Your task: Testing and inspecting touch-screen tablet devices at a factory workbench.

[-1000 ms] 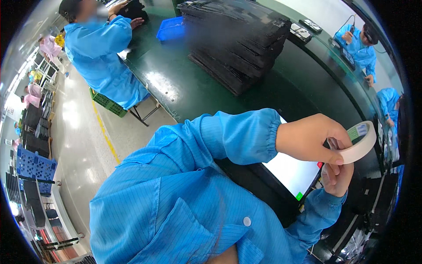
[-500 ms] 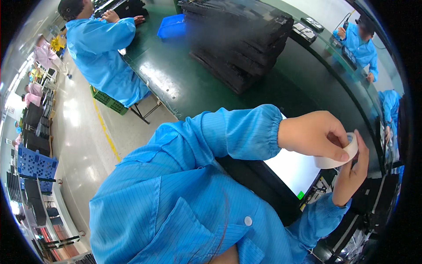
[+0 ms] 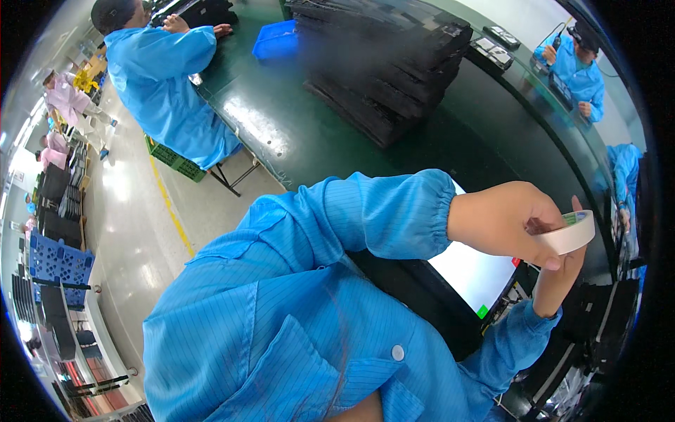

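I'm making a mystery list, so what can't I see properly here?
Head view:
- Much of the right hand: behind the left hand and tape roll.
- Part of the bright screen: behind the left sleeve.
- Middle of the black stack: blurred.
- Blue-clad person, far right: cut off by the edge.

Floor (image 3: 130,190): pale, glossy, with bright reflections, at left. A yellow line (image 3: 169,204) runs along it. Workbench (image 3: 302,144): green-topped, extending from centre toward far right, glare on its left part. Wall (image 3: 524,14): white, far right. Lights (image 3: 37,107): bright strips, far left.
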Demonstrator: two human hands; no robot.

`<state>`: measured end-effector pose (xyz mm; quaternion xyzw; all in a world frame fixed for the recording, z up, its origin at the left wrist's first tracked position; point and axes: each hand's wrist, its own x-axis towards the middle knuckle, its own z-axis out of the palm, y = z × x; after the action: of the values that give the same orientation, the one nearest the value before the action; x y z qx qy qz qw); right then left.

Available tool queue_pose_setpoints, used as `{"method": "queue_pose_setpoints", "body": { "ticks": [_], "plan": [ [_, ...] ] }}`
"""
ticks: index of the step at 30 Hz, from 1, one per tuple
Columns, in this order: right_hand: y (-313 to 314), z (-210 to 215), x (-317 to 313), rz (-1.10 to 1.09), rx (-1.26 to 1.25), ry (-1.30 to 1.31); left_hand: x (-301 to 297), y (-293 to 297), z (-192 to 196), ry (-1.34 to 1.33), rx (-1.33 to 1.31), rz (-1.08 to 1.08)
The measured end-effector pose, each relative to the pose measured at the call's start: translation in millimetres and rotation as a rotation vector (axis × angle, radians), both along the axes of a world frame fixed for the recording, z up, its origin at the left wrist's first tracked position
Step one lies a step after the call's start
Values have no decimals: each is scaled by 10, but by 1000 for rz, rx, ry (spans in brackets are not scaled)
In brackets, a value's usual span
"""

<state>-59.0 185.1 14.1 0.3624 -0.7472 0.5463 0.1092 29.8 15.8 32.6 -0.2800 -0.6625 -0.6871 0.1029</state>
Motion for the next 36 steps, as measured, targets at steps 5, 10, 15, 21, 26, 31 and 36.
{"method": "queue_pose_setpoints", "body": {
  "ticks": [5,10,15,21,26,31,36],
  "plan": [
    [-78,-154,49,248,-64,-358,21,-24,-17,72,-42,115],
    [43,-410,-14,296,-208,-598,13,-1,-12,64,24,40],
    [-97,-113,198,402,-264,-781,39,-9,7,52,-17,78],
    [37,-101,135,737,-363,-1111,-46,37,-69,299,-154,257],
    [37,-2,196,638,-311,-1074,-72,-13,-73,489,-220,366],
    [136,158,60,-134,120,-149,-50,-56,-27,316,-114,263],
    [263,298,215,-121,250,180,-57,-56,-58,205,-162,183]
  ]
}}
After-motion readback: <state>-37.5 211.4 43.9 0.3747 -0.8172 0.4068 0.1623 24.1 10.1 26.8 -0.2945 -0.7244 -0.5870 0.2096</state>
